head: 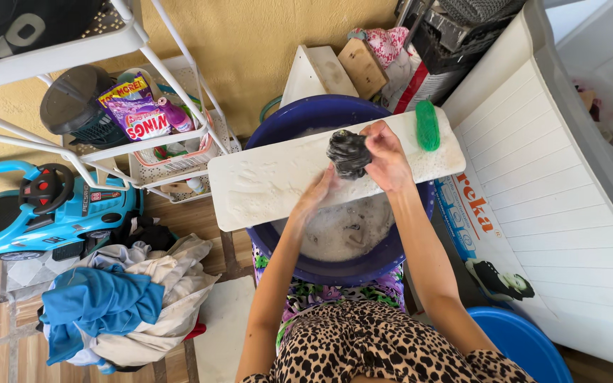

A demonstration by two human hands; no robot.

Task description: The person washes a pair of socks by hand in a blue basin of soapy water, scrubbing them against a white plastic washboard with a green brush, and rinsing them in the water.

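Scrubbing a dark wet garment on the washboard over the basin.

Your right hand [389, 157] is clenched on the dark bunched cloth [348, 152]; your left hand [318, 193] presses flat beside it on the white board [264, 186]. Keep the cloth over the blue basin [335, 266], well clear of the green brush [427, 125], so suds drain inward.

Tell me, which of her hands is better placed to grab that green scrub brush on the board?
Probably the right hand. It grips the dark wet cloth on the white board, close to the green brush at the board's right end. The left hand lies farther off, lower on the board.
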